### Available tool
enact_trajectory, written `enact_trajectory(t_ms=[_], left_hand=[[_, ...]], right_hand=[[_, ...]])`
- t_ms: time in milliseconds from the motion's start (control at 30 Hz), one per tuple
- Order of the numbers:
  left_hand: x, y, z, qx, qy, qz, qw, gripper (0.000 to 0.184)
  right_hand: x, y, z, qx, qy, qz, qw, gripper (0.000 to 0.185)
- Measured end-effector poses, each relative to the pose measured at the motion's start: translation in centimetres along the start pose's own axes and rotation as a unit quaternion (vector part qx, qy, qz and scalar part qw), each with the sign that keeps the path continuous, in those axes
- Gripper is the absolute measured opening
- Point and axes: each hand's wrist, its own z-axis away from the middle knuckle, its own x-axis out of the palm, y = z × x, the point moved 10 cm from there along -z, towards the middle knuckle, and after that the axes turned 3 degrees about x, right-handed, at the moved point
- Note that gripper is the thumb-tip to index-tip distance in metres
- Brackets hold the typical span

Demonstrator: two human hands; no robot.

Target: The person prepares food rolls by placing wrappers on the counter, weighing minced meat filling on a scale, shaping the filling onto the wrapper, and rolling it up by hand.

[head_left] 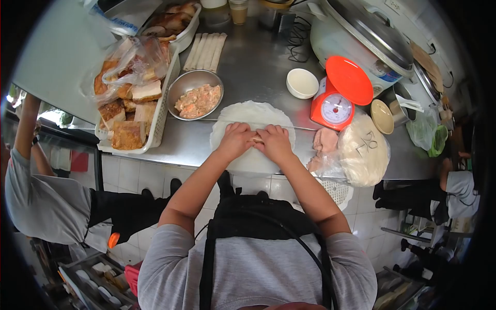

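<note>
Round white wrappers [253, 111] lie at the front edge of the steel counter. My left hand [236, 140] and my right hand [274, 142] meet over them, fingers curled and pressed around a small portion of pinkish filling [257, 138], mostly hidden by the fingers. To the left stands a metal bowl [174, 82] with orange-pink minced filling [199, 101]. Behind it, several finished white rolls [205, 51] lie side by side. A red scale [337, 109] and a small white bowl [302, 83] stand on the right.
At the left is a white basket [164, 111] of roasted meat pieces. A bagged wrapper stack [364, 150] and a pink cloth [325, 140] lie right of my hands. A large cooker [361, 36] stands back right. Other people stand at both sides.
</note>
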Motion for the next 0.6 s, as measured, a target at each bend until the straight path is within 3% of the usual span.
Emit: enact_trajectory(t_ms=[100,167,300,500,600], left_hand=[[-0.7,-1.2,0.4,-0.027,-0.002,-0.002,1.0,0.035],[0.2,-2.4,1.0,-0.044,-0.053,0.029,0.997,0.037],[-1.5,-2.2,1.0,-0.03,-0.045,0.052,0.997,0.035],[-1.1,-3.7,2.0,-0.035,-0.058,0.057,0.996,0.04],[-1.7,-4.2,1.9,-0.037,-0.051,0.033,0.997,0.041]], right_hand=[[2.4,-0.5,-0.7,-0.009,-0.056,0.021,0.998,0.031],[2.2,-0.8,-0.9,0.003,-0.051,0.005,0.999,0.031],[1.6,-2.3,-1.4,-0.007,-0.028,-0.036,0.999,0.029],[3.7,-1.6,-1.8,0.041,-0.072,-0.083,0.993,0.036],[2.7,-2.3,-1.8,0.011,-0.05,-0.076,0.996,0.033]])
